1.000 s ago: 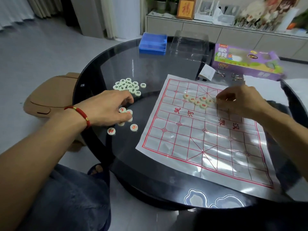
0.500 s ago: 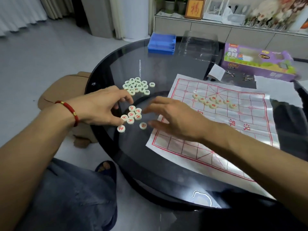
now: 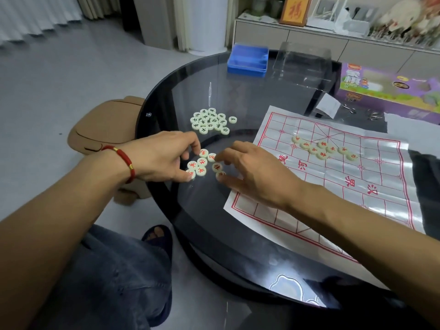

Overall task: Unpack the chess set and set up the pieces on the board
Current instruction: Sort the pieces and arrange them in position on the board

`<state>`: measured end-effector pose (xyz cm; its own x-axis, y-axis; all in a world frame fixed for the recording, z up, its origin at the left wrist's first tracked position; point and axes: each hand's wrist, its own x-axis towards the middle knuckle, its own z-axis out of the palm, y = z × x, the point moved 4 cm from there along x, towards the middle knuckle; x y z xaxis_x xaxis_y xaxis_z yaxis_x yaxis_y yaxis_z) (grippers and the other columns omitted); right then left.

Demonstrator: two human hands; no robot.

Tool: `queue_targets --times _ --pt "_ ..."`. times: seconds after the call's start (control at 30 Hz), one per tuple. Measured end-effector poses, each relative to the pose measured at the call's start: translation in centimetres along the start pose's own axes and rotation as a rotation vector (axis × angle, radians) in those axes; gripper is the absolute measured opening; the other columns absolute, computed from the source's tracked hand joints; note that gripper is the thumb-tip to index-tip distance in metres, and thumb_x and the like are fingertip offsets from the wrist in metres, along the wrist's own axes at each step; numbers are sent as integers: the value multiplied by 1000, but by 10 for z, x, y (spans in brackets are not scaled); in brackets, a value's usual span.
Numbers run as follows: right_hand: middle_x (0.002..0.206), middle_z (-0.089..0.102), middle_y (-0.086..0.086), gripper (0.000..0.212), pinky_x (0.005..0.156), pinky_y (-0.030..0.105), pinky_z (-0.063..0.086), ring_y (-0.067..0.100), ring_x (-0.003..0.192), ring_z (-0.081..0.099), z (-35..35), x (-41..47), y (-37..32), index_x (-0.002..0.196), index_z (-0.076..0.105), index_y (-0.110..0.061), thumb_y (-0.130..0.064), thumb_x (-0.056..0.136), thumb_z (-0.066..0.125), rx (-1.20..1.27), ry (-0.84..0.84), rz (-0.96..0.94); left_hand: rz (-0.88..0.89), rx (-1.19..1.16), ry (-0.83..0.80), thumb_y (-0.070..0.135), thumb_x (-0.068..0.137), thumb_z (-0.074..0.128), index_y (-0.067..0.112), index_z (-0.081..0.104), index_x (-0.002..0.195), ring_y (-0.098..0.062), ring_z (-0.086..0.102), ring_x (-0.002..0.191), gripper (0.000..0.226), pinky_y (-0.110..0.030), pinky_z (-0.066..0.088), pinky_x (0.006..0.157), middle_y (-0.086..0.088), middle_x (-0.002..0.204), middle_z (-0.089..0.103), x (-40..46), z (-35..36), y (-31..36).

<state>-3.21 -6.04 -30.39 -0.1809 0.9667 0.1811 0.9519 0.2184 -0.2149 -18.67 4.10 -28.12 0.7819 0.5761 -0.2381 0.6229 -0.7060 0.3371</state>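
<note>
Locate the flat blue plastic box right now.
Head view: the flat blue plastic box sits at the round glass table's far edge, left of the clear plastic lid.

So my right hand (image 3: 256,173) came off the board (image 3: 333,177) and swung over to frame centre, fingertips now on the little red-lettered pile (image 3: 204,163) beside my left hand (image 3: 162,158), pieces bunched tighter.

Dim, soft light; glare on table (image 3: 289,285); edges bowed.
</note>
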Motion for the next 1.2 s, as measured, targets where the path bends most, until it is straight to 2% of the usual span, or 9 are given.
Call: queue_targets --times 0.1,0.3,0.5,0.67,0.83,0.93,1.0,1.1,1.2 --pt "115 63 2 50 83 39 54 21 103 58 2 2 -6 130 60 -19 -54 95 55 -73 31 23 9 14 19 25 80 78 27 53 115 -9 59 74 44 -34 55 79 7 99 51 1 1 1" --pt "104 64 1 31 74 43 54 23 94 59 0 1 -11 113 63 -18 -42 94 60 -108 97 59 -16 6 15 21 80 77 27 52 114 -14 59 77 43 -32 54 74 6 101 50 3 2 3" --pt "101 63 3 24 72 44 55 24 88 61 2 5 -11 105 64 -16 -37 94 61 -32 94 82 -11 19 30 31 78 80 27 51 114 -7 52 76 46 -24 48 71 6 99 51 6 2 7" --pt "99 63 5 22 76 44 53 26 87 61 -6 12 -6 103 65 -13 -32 94 61 7 58 95 -2 34 37 38 77 80 29 51 112 -8 53 78 46 -31 52 78 6 99 53 8 2 10" --pt "93 68 6 19 76 46 54 24 84 62 -51 4 60 94 69 -12 -29 93 63 1 157 300 -5 36 39 40 77 79 29 51 112 -8 54 78 45 -30 51 76 6 99 52 9 3 11" --pt "97 73 11 20 79 49 57 30 87 67 -64 -14 120 98 72 -9 -27 93 67 -62 169 514 7 38 45 39 79 77 30 51 112 -7 52 77 43 -25 48 74 5 100 53 9 3 12" --pt "102 73 11 21 80 45 59 28 88 68 -68 -25 146 106 72 -9 -26 94 68 -61 181 599 24 42 43 38 80 76 30 51 112 -6 51 78 42 -23 47 73 5 100 53 9 3 14" --pt "107 72 11 25 80 39 60 25 88 67 -64 -30 164 113 70 -7 -25 95 68 -36 174 632 20 49 36 39 80 77 32 50 113 -6 51 80 43 -28 49 80 5 100 53 8 2 13" --pt "109 73 11 28 81 45 61 27 90 68 -58 -27 169 114 71 -9 -29 94 69 -80 117 629 0 57 22 41 78 78 33 50 117 -7 52 81 49 -33 51 83 7 100 52 8 2 12"
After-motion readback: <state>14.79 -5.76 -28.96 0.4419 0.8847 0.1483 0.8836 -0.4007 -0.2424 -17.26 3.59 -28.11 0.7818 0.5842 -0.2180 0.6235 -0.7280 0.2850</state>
